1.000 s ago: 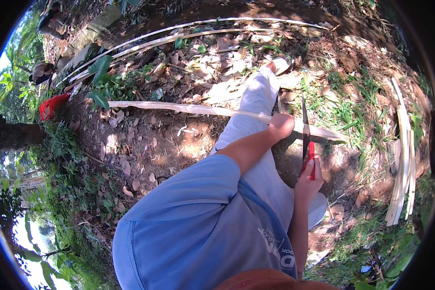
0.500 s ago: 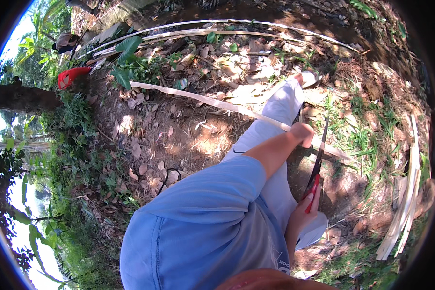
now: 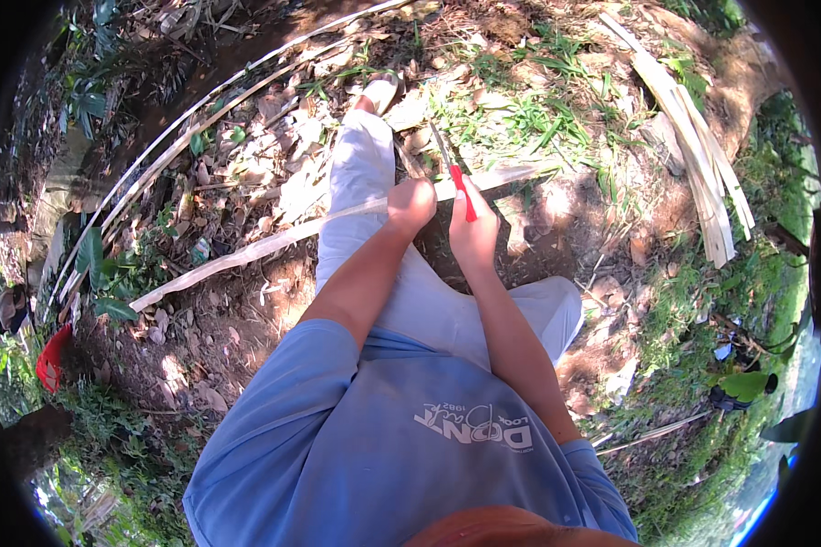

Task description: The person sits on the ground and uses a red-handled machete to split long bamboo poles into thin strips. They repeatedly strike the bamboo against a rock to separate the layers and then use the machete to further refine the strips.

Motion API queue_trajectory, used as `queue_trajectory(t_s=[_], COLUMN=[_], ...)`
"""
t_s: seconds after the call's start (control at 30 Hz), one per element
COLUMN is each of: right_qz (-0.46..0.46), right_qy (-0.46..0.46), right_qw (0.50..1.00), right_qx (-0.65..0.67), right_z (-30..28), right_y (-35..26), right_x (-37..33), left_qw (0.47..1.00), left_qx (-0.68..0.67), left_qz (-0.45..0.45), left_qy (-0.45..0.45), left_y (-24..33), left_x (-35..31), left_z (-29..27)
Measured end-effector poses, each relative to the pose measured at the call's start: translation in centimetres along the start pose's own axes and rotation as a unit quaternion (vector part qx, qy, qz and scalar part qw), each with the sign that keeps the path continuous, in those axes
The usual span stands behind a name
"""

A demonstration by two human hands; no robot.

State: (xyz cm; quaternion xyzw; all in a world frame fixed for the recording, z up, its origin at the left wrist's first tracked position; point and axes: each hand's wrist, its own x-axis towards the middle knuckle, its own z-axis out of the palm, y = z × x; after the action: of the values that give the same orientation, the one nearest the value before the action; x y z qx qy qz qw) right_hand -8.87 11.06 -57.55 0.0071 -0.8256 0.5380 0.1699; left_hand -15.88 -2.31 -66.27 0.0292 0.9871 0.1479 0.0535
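My left hand (image 3: 412,202) is closed around a long, pale, flat wooden strip (image 3: 265,244), which looks like split bamboo. The strip lies across my outstretched leg, one end reaching far left and the other ending in the grass to the right. My right hand (image 3: 474,230) grips the red handle of a long-bladed knife (image 3: 460,182) just right of my left hand. Its narrow dark blade points away from me and crosses over the strip. Whether the edge touches the strip, I cannot tell.
Several pale strips (image 3: 680,128) lie stacked at the right. Long thin strips (image 3: 205,100) curve across the far left ground. Dry leaves and grass cover the soil. A red object (image 3: 55,358) rests at the left, near a dark trunk (image 3: 32,442).
The view has swung to the right. My right hand has come forward, closer to my left hand and the strip, still holding the knife. My left hand keeps its grip.
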Motion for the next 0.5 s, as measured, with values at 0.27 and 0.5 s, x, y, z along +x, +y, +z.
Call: queue_trajectory(t_s=[0.27, 0.5], right_qz=[0.123, 0.222], right_qy=[-0.089, -0.133], right_qw=[0.988, 0.965], right_qx=[0.01, -0.048], right_z=[-3.3, -16.3], right_y=[-3.1, -14.6], right_x=[-6.8, -12.6], left_qw=[0.989, 0.991], left_qx=[-0.03, -0.03], left_qz=[0.098, 0.11], left_qy=[-0.11, -0.072], left_y=[-5.9, -4.7], left_x=[3.3, 3.6], left_z=[1.3, 1.8])
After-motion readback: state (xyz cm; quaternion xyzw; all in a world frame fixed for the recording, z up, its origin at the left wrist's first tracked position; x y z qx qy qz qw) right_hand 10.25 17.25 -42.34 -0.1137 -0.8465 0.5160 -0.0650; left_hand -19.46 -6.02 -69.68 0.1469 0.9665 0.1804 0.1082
